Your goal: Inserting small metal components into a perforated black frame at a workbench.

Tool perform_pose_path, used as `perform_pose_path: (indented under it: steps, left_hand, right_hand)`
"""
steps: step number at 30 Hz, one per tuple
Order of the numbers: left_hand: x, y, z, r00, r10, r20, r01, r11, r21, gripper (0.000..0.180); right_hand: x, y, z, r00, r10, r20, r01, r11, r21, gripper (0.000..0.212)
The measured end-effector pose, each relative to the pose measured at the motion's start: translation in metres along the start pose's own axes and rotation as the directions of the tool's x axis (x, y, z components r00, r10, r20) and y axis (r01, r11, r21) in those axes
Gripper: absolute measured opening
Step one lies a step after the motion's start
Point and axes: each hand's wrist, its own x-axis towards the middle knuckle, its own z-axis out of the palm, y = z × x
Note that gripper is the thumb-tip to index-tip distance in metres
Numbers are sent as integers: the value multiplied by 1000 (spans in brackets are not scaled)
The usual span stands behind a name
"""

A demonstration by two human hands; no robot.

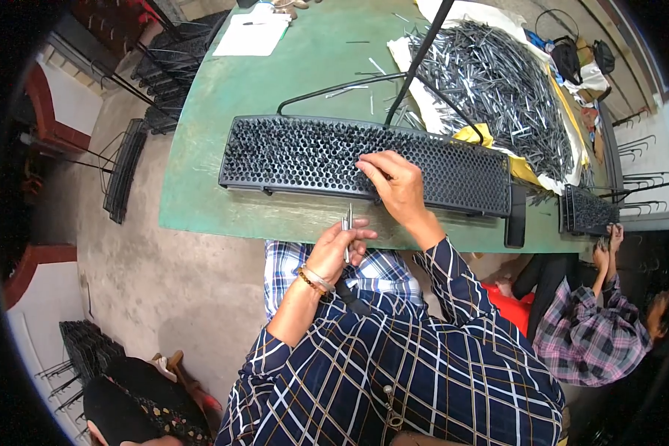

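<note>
A long black rack (461, 177) full of small round holes lies across the table in front of me, with a bent black metal frame (334, 92) rising behind it. Dark pieces fill many holes in its left part; the right part shows mostly bare holes. My left hand (333, 251) is closed around a few thin silvery metal strips (348, 218), just below the rack's front edge. Over the middle of the rack, my right hand (401, 189) is pinched, its fingertips at the holes. Whatever sits between those fingertips is too small to make out.
A large heap of similar metal strips (498, 85) spreads over white and yellow sacking at the back right. White paper (253, 33) lies on the green table (201, 178) at far left. A co-worker (598, 327) handles another rack (591, 210) at right. More racks (125, 171) stand on the left floor.
</note>
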Motion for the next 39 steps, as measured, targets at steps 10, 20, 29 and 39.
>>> perform_pose_path:
  steps: [10,20,29,39]
  left_hand:
    - [-13,19,12,994,-108,-29,109,993,38,33]
    - [-7,11,6,1000,-9,12,10,999,-40,29]
    - [-9,15,13,998,63,20,-63,997,32,30]
    - [-1,3,-4,996,73,-55,-74,997,-34,29]
  right_hand:
    - [3,1,11,967,-239,82,252,939,-235,14]
    - [-4,-7,9,991,-118,62,126,980,-152,17]
    - [-16,-22,-10,723,441,532,-666,648,368,22]
    - [2,-23,-1,992,113,52,-122,968,220,17]
